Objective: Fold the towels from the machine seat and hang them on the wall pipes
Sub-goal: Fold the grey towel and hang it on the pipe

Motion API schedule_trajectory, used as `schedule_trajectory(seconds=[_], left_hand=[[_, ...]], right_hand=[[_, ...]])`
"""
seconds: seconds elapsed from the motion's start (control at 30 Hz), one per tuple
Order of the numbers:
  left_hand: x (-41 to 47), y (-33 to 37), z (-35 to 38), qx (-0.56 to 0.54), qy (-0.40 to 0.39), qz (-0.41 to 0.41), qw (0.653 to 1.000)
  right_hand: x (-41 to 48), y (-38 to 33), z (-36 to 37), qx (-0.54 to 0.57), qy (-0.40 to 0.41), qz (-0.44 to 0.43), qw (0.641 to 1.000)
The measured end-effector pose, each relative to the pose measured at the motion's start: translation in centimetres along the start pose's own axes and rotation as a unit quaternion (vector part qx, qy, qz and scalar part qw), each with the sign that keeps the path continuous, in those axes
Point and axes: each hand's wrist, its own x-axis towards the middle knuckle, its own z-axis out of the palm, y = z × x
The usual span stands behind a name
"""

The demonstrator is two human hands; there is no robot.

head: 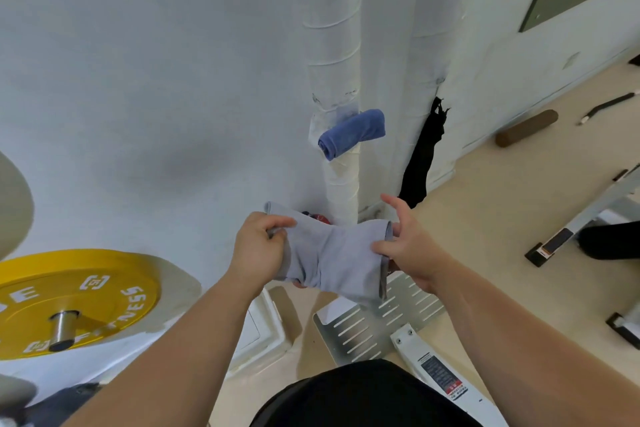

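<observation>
A light grey towel (332, 255), partly folded, is stretched between both my hands in front of the wall. My left hand (258, 250) is shut on its left end. My right hand (407, 246) pinches its right edge with thumb and lower fingers while the other fingers are spread. Above them, a folded blue towel (353, 132) hangs across between two white wrapped vertical wall pipes (334, 55). A black cloth (422, 156) hangs beside the right pipe (420, 80).
A yellow weight plate (104, 291) on a bar sticks out at the lower left. A white slotted metal machine plate (367, 326) lies on the beige floor below my hands. Machine feet (554, 243) and a brown roller (526, 128) are at the right.
</observation>
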Motion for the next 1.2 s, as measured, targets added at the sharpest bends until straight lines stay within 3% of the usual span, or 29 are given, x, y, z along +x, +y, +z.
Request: schedule_trajectory(seconds=[0.17, 0.27, 0.37, 0.57, 0.7, 0.77, 0.83, 0.9, 1.03, 1.2], left_hand=[[-0.8, 1.2, 1.0, 0.063, -0.019, 0.118, 0.991], [-2.1, 2.7, 1.6, 0.063, -0.033, 0.192, 0.979], [-3.3, 4.4, 2.3, 0.042, -0.066, 0.211, 0.974], [-3.4, 5.0, 2.5, 0.004, -0.053, 0.154, 0.987], [-3.3, 4.9, 2.1, 0.008, -0.056, 0.171, 0.984], [-3.2, 5.3, 1.5, -0.009, -0.059, 0.152, 0.987], [-3.2, 6.0, 0.7, -0.043, -0.095, 0.109, 0.989], [-2.8, 6.8, -0.2, -0.092, -0.156, 0.084, 0.980], [-1.3, 7.9, -1.6, -0.166, -0.218, 0.016, 0.962], [-0.8, 6.2, -1.8, -0.220, -0.228, -0.089, 0.944]], right_hand=[[-0.6, -1.0, 1.8, -0.019, 0.091, -0.036, 0.995], [-0.9, -2.0, 3.4, -0.006, 0.098, -0.069, 0.993], [-1.1, -3.4, 5.1, 0.021, 0.089, -0.086, 0.992], [-1.8, -5.2, 6.3, 0.101, 0.091, -0.059, 0.989], [-2.2, -6.0, 5.8, 0.172, 0.036, -0.029, 0.984], [-2.3, -5.7, 5.3, 0.057, 0.049, -0.062, 0.995], [-2.2, -5.1, 4.3, -0.151, 0.090, -0.123, 0.977], [-1.9, -5.1, 3.1, -0.221, 0.071, -0.149, 0.961], [-1.8, -6.0, 1.4, -0.056, -0.061, -0.109, 0.991], [-1.7, -6.6, 0.9, -0.002, 0.040, -0.138, 0.990]])
